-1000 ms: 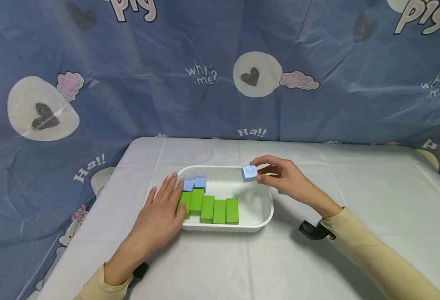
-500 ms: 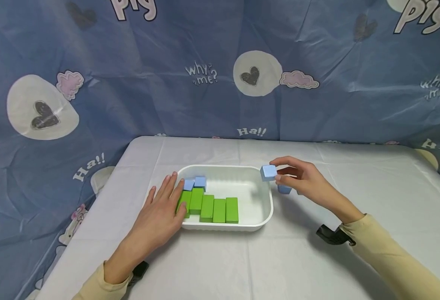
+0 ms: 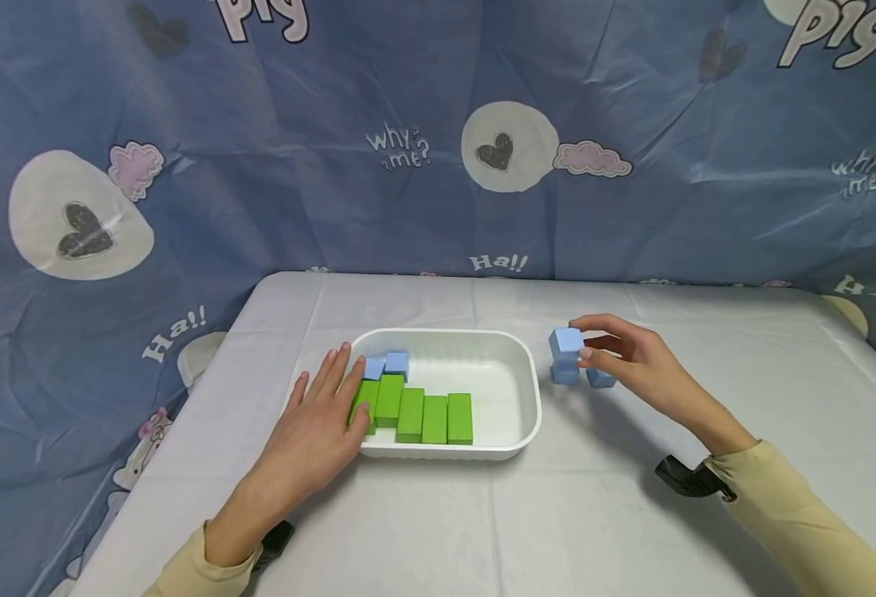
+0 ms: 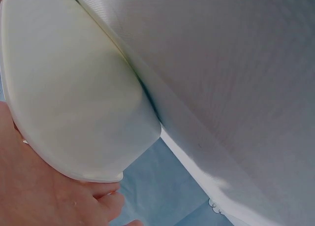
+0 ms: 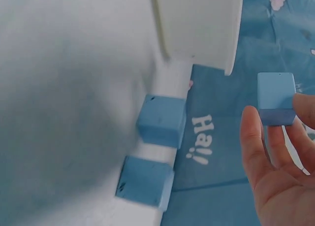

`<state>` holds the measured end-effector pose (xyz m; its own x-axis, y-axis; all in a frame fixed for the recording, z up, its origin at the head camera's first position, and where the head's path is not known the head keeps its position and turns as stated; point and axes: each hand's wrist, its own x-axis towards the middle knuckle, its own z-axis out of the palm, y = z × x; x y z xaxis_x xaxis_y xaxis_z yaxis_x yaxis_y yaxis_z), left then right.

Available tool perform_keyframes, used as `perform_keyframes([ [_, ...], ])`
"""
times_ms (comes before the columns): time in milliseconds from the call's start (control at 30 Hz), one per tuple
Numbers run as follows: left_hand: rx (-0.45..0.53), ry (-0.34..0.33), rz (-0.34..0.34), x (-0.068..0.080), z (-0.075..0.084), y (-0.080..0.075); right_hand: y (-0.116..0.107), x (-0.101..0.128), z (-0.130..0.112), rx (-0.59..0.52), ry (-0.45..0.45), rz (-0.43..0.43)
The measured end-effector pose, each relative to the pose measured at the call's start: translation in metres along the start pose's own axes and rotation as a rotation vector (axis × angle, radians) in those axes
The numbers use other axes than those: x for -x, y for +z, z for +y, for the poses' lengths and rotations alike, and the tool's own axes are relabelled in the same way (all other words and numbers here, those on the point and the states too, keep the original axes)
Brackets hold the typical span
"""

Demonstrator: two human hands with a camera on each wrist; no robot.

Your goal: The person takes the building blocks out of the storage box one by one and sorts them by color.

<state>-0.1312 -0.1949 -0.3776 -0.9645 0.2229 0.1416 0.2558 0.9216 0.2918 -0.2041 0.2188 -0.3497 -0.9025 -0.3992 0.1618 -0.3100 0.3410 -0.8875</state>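
At the far left, if the left hand (image 3: 317, 431) pushed sideways, the tray (image 3: 493, 365) could slide and jostle its contents. That hand lies over the tray's left end, its fingers straight and slightly apart, gripping nothing that shows; the forearm comes in from the lower left. Beside it, in the tray, the five green blocks (image 3: 411, 414) stand in an uneven row, the leftmost partly hidden. Two blue blocks (image 3: 396, 365) sit behind the row's left end, and a stray fingertip might nudge them.

Right of the tray, above the table (image 3: 438, 531), is the held block (image 3: 566, 342), a blue cube. The right hand (image 3: 650, 369) pinches it between thumb and fingers, reaching in from the lower right with the palm turned left. Only the cube's sides are held, so a loosened pinch could let it drop or twist. Below and near it, two loose blue cubes (image 3: 601, 378) rest on the table; lowering the held one carelessly could knock them.
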Motion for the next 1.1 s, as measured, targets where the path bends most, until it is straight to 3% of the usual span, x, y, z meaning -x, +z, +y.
perform_keyframes([
  [200,0.003,0.004,0.001,0.0,0.0,0.0,-0.008,0.008,0.008,0.006,-0.019,0.01],
  [700,0.009,0.014,0.004,0.0,0.0,0.0,-0.04,0.029,0.025,0.159,-0.033,0.109],
  [1100,0.019,0.008,0.001,0.0,-0.001,0.001,-0.059,0.044,0.049,0.215,0.003,0.11],
])
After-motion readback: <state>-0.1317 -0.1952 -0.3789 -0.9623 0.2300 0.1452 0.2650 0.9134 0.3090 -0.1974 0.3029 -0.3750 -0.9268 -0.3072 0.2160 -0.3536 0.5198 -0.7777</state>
